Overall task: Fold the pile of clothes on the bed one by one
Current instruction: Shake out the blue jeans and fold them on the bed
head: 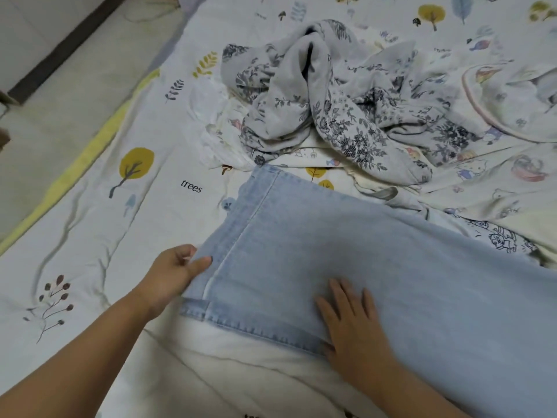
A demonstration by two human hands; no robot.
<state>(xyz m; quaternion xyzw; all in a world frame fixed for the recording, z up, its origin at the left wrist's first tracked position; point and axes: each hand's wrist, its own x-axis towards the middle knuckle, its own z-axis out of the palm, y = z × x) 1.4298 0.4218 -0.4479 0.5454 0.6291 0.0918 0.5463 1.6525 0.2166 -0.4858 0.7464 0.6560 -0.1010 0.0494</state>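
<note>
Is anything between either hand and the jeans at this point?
No. The left hand pinches the jeans' hem edge, and the right hand lies flat on the denim. Both touch them directly.

The scene is lit softly and evenly from above, only faint shadows being cast, no glare is seen, lines are bent by wide-angle distortion at the edges, and slight softness is shown throughout.
</note>
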